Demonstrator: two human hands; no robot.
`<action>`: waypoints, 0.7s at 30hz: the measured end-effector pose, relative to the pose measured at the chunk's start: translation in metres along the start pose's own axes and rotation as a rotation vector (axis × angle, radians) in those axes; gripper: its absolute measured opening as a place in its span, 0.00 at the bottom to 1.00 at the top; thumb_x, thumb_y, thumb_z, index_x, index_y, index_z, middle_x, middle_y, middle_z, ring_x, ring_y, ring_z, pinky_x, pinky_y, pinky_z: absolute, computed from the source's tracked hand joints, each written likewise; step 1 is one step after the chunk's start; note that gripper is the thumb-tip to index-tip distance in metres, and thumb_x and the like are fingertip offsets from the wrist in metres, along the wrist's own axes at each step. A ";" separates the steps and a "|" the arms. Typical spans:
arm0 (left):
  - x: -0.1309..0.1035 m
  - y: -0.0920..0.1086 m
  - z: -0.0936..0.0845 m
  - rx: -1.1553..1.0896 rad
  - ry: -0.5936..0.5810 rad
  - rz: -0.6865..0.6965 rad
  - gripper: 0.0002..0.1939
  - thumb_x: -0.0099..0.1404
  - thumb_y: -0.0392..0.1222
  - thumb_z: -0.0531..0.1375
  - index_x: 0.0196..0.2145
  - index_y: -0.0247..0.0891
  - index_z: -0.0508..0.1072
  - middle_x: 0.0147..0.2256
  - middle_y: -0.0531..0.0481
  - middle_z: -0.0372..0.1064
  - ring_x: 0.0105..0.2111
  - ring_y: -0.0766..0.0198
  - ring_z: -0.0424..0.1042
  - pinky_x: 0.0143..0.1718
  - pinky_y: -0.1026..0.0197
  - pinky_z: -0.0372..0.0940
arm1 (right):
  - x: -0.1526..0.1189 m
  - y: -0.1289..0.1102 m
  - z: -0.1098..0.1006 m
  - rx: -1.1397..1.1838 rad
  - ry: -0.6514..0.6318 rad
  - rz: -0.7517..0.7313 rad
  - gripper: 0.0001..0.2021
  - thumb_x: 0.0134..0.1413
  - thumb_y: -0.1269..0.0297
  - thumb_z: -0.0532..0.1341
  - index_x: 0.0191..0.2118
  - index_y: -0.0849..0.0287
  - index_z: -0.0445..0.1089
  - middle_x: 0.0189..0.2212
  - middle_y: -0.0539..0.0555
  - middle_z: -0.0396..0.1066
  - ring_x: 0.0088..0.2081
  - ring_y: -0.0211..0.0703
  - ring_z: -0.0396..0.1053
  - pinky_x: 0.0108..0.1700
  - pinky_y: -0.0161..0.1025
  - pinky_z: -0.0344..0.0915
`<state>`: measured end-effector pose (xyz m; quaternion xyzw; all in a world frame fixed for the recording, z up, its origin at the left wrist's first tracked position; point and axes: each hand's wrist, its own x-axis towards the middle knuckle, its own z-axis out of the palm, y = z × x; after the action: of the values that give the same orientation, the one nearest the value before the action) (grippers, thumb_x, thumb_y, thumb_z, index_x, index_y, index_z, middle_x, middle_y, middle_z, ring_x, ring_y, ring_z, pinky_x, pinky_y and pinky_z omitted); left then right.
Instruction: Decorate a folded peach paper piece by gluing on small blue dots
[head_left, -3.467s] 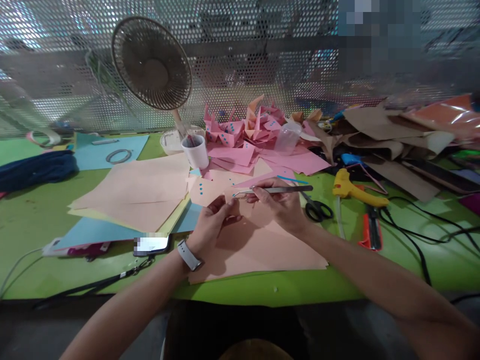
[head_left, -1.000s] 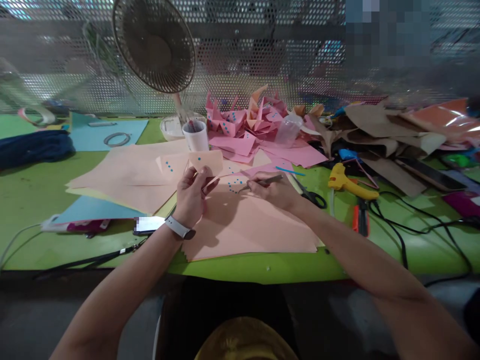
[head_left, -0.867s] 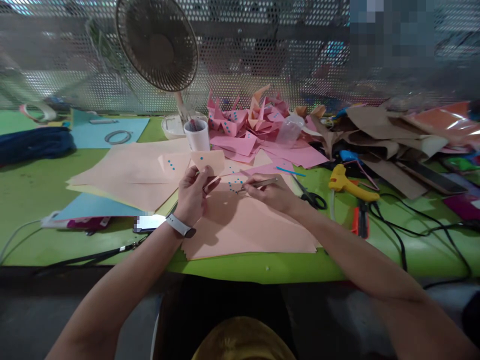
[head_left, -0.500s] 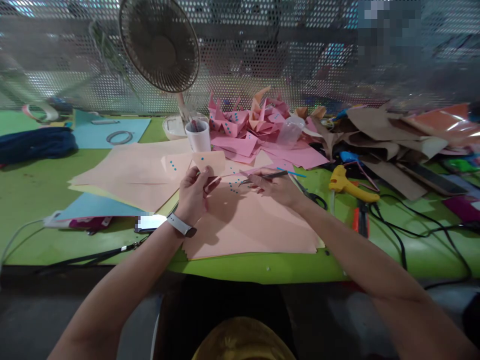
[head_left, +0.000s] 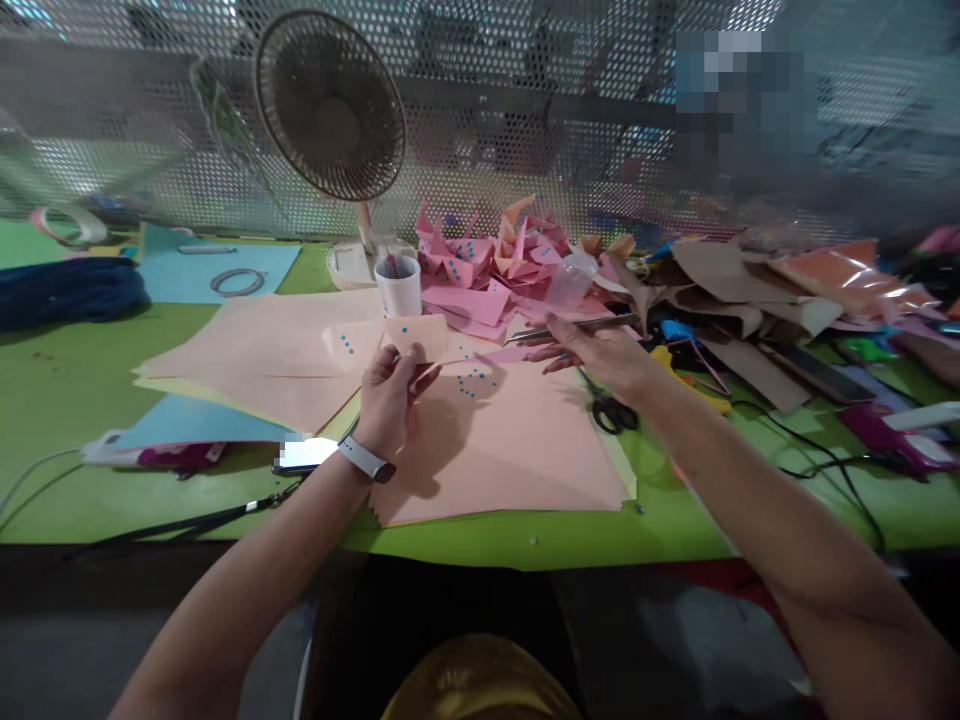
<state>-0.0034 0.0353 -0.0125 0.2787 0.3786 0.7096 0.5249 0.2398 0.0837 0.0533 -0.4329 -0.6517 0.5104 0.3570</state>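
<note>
Between the thumb and fingers of my left hand (head_left: 391, 390) is a folded peach paper piece (head_left: 431, 338) with small blue dots on its faces. My right hand (head_left: 592, 350) has a slim pair of dark tweezers (head_left: 577, 326) resting between thumb and fingers, tips pointing left and the other fingers stretched out. Below both hands lies a stack of peach paper sheets (head_left: 517, 450). A cluster of loose blue dots (head_left: 472, 382) sits on its upper part, between my hands. Black-handled scissors (head_left: 615, 412) lie just under my right wrist.
Behind my hands stand a white cup (head_left: 399, 290), a fan (head_left: 330, 110) and a heap of folded pink paper (head_left: 457, 255). Brown paper scraps (head_left: 720, 275) and cables are at right, with a yellow glue gun (head_left: 664, 358) partly behind my forearm. A phone (head_left: 307, 455) lies left.
My right hand has moved right and slightly up with the tweezers, away from the blue dots, its fingers straighter. More of the scissors shows. My left hand keeps the folded paper nearly in place.
</note>
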 end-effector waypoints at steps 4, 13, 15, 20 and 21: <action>0.001 0.001 -0.001 -0.003 0.014 0.001 0.12 0.51 0.41 0.70 0.29 0.39 0.70 0.28 0.57 0.68 0.27 0.73 0.71 0.38 0.66 0.72 | 0.009 0.003 -0.004 -0.070 -0.124 0.056 0.22 0.48 0.42 0.65 0.39 0.56 0.77 0.41 0.60 0.77 0.40 0.51 0.76 0.32 0.40 0.73; 0.000 0.002 -0.001 -0.018 0.014 -0.050 0.13 0.51 0.42 0.70 0.32 0.39 0.72 0.31 0.57 0.70 0.29 0.73 0.73 0.38 0.66 0.72 | 0.041 0.006 -0.003 -0.276 -0.258 0.008 0.15 0.42 0.53 0.71 0.34 0.58 0.78 0.29 0.55 0.77 0.29 0.42 0.73 0.28 0.36 0.69; -0.001 0.002 0.000 -0.029 0.015 -0.064 0.13 0.51 0.42 0.70 0.33 0.40 0.72 0.32 0.56 0.71 0.30 0.72 0.73 0.37 0.66 0.72 | 0.045 0.003 -0.003 -0.268 -0.246 -0.009 0.15 0.42 0.53 0.71 0.34 0.57 0.78 0.31 0.55 0.77 0.30 0.42 0.73 0.29 0.36 0.69; -0.002 0.005 0.002 -0.047 0.045 -0.092 0.14 0.51 0.42 0.71 0.31 0.40 0.71 0.32 0.57 0.71 0.29 0.72 0.73 0.36 0.67 0.72 | 0.063 0.022 0.012 -0.136 -0.078 -0.046 0.19 0.46 0.47 0.67 0.35 0.58 0.77 0.35 0.57 0.77 0.37 0.45 0.74 0.34 0.39 0.71; -0.001 0.006 0.002 -0.043 0.061 -0.100 0.14 0.50 0.42 0.71 0.31 0.40 0.70 0.31 0.57 0.71 0.28 0.72 0.73 0.35 0.67 0.71 | 0.067 0.030 0.019 -0.130 -0.028 -0.065 0.19 0.46 0.46 0.66 0.34 0.59 0.77 0.34 0.57 0.77 0.36 0.45 0.74 0.35 0.39 0.71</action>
<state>-0.0042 0.0335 -0.0065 0.2262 0.3927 0.6986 0.5537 0.2039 0.1422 0.0217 -0.4265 -0.7021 0.4613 0.3353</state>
